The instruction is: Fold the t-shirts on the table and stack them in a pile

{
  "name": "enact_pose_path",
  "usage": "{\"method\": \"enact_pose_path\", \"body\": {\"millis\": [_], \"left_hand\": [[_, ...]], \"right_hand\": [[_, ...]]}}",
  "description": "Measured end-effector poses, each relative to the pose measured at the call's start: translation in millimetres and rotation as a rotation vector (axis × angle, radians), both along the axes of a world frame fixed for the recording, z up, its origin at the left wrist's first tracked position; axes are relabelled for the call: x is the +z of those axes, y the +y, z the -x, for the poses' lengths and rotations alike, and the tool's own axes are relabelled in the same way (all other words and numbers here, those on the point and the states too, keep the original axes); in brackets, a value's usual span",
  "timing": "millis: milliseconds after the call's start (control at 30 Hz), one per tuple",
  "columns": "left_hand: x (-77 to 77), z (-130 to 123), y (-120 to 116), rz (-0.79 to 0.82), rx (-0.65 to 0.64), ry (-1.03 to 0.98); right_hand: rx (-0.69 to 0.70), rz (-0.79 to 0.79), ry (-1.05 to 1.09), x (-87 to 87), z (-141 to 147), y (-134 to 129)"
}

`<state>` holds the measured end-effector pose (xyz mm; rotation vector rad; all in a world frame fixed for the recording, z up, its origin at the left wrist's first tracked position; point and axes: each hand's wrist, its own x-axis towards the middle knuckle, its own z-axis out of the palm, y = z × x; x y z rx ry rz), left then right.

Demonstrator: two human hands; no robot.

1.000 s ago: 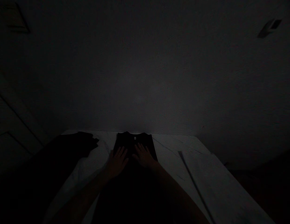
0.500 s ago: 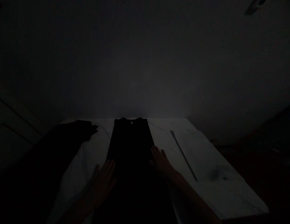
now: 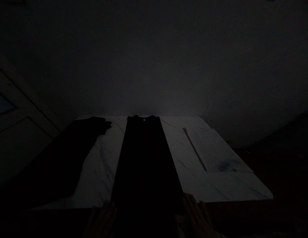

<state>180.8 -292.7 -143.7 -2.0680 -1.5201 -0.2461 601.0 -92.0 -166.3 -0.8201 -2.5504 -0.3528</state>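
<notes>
The left hand (image 3: 101, 219) and right hand (image 3: 196, 215) have slid back along the black garment (image 3: 145, 158), flat on the counter (image 3: 99, 175). Both grips stay wide, holding nothing.

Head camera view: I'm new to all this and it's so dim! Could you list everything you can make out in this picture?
black garment: 1, black, flat down the table's middle, neckline at the far end
neck label: 1, pale, at the garment's neckline
dark garment: 1, black, on the table's left side, running off its near-left edge
table: 1, white with grey veining, under both garments
pale sheet: 1, off-white, on the table's right side
dark strip: 1, dark, lying slantwise on the pale sheet
wall: 1, grey in this light, behind the table
left hand: 1, dim, at the black garment's near end
right hand: 1, dim, at the black garment's near end
</notes>
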Motion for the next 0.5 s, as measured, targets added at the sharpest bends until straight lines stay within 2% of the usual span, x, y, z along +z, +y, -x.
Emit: {"method": "enact_pose_path", "body": {"millis": [67,133,233,367,500], "left_hand": [[7.0,15.9,-5.1,0.025,-0.063,0.042],[15.3,30.3,0.3,0.043,-0.023,0.058],[21.7,39.8,24.2,0.008,0.013,0.076],[17.1,33.7,55.0,0.010,-0.056,0.070],[14.2,30.9,59.6,0.010,-0.129,0.097]], "right_hand": [[0.054,-0.017,0.022,3.1,-18.4,5.6],[0.052,-0.001,0.026,11.1,-24.4,18.9],[0.095,-0.015,-0.039,22.6,-10.6,39.1],[0.247,-0.076,-0.081,22.6,16.8,52.3],[0.325,-0.114,-0.006,18.2,23.3,54.9]]}}
